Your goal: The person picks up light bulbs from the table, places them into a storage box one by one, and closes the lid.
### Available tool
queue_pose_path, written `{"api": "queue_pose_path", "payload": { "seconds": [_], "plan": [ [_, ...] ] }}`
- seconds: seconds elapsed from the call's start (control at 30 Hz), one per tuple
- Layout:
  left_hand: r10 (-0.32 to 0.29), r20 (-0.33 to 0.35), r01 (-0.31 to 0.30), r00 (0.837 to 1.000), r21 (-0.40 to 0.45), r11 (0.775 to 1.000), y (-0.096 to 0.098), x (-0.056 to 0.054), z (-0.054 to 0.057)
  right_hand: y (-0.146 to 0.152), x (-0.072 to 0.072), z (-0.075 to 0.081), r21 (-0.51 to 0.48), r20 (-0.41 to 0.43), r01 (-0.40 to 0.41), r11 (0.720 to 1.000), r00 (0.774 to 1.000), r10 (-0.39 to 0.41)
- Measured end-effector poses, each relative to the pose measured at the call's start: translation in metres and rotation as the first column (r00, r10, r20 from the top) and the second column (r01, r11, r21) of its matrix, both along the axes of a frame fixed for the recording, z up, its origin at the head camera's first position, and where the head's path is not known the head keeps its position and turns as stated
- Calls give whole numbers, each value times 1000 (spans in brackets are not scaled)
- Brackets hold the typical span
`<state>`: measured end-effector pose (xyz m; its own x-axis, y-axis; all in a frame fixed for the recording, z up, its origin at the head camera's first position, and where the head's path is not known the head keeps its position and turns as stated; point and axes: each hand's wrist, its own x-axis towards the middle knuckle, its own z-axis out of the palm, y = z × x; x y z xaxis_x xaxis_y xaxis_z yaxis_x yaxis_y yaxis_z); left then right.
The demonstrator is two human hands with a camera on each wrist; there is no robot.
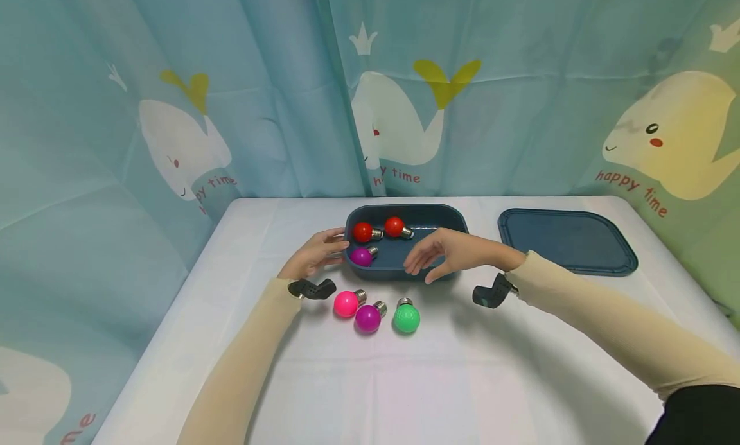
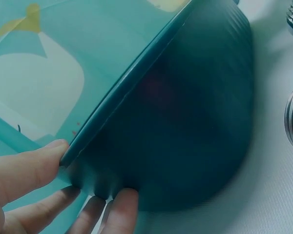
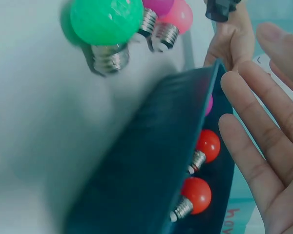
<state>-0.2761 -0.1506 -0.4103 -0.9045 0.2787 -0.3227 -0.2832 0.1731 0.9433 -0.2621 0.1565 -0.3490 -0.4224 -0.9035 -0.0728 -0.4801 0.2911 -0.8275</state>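
Observation:
A dark blue bin [image 1: 405, 273] stands on the table with two red light bulbs [image 1: 362, 232] and a purple bulb [image 1: 362, 257] inside, toward its left. My left hand [image 1: 317, 252] rests against the bin's left end; in the left wrist view its thumb touches the rim and the other fingertips meet the outer wall. Over the bin's right half hovers my right hand [image 1: 453, 251], fingers spread and slightly bent, with nothing in them. In front of the bin lie a pink bulb [image 1: 345, 304], a second purple bulb [image 1: 368, 319] and a green bulb [image 1: 407, 318].
To the right of the bin lies a flat dark blue tray-like lid [image 1: 569, 239], partly behind the right forearm. A whale-printed curtain [image 1: 277, 111] hangs behind the white table [image 1: 439, 381]. Each wrist carries a small black camera [image 1: 493, 292].

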Motion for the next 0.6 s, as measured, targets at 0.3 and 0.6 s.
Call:
{"api": "queue_pose_path", "payload": {
  "seconds": [0.3, 0.6],
  "plan": [
    [-10, 7, 10, 1000, 0, 1000, 0, -1, 1, 7, 17, -22, -48, -13, -43, 998, 999, 43],
    [-24, 0, 24, 1000, 14, 1000, -2, -1, 2, 8, 24, -38, -52, -37, -34, 998, 999, 32]
  ]
}}
